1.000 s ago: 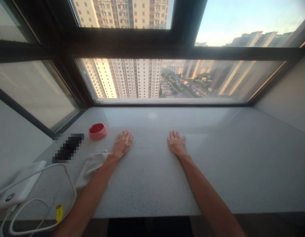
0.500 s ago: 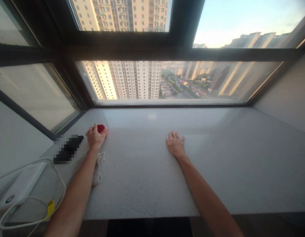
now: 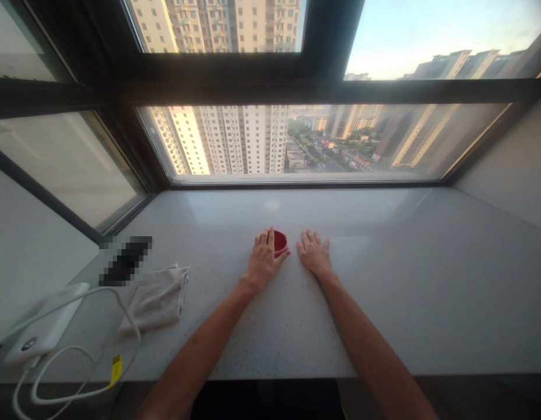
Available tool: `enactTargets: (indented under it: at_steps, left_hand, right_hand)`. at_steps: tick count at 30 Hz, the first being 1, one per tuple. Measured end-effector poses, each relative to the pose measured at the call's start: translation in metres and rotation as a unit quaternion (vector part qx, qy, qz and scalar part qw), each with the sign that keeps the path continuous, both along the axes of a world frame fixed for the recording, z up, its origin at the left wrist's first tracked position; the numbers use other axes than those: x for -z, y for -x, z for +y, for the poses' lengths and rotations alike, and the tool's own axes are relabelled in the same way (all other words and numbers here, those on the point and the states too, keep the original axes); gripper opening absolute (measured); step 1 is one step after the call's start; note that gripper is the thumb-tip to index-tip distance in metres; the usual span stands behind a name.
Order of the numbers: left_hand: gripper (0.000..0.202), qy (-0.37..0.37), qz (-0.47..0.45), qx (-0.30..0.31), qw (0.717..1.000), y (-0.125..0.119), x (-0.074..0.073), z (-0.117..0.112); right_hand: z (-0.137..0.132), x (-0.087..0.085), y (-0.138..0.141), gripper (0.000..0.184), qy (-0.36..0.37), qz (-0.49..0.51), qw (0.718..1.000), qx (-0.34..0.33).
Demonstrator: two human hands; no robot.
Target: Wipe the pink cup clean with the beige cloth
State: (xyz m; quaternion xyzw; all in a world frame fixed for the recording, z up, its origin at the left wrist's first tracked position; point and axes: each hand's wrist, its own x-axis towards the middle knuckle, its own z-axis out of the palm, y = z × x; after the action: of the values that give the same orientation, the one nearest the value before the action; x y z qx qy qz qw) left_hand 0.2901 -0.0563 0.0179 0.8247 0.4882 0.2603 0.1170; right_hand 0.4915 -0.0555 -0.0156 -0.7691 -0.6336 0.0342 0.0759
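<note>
A cup (image 3: 280, 242) is placed between the left hand (image 3: 264, 259) and right hand (image 3: 314, 254) on the bench (image 3: 428, 303), a folded cloth (image 3: 157, 300) and power bank (image 3: 45, 324) toward its left end.

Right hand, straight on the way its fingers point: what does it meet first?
Likely the bottom edge of the window: the right hand points forward, slightly left, over bare stone counter, passing right of the red cup. Depth is hard to judge from this view.
</note>
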Motion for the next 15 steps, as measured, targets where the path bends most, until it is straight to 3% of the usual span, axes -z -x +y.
enactTargets:
  at_steps: [3, 5, 7, 10, 12, 14, 15]
  left_hand:
    - [0.102, 0.048, -0.01, 0.025, 0.999, 0.03, -0.016, 0.005]
    - [0.09, 0.03, -0.007, 0.01, 0.999, 0.075, -0.025, 0.004]
    - [0.072, -0.02, 0.01, -0.054, 0.998, 0.135, -0.027, -0.003]
    - [0.062, -0.098, 0.063, -0.21, 0.971, 0.228, -0.012, -0.026]
    - [0.062, -0.096, 0.099, -0.277, 0.951, 0.271, 0.009, -0.047]
    - [0.064, -0.074, 0.119, -0.3, 0.944, 0.282, 0.029, -0.07]
    - [0.066, -0.064, 0.13, -0.282, 0.948, 0.273, 0.038, -0.081]
  right_hand:
    - [0.0, -0.001, 0.0, 0.068, 0.003, 0.003, 1.0, -0.001]
    - [0.0, 0.0, 0.0, 0.068, 0.002, 0.005, 1.0, -0.002]
    - [0.0, 0.0, 0.001, 0.068, 0.001, 0.005, 1.0, -0.002]
    - [0.0, 0.001, 0.004, 0.068, -0.006, 0.001, 1.0, 0.0]
    - [-0.001, 0.001, 0.006, 0.067, -0.01, -0.001, 1.0, 0.002]
    - [-0.001, 0.0, 0.008, 0.067, -0.013, -0.004, 1.0, 0.003]
    - [-0.002, 0.0, 0.009, 0.067, -0.014, -0.005, 1.0, 0.003]
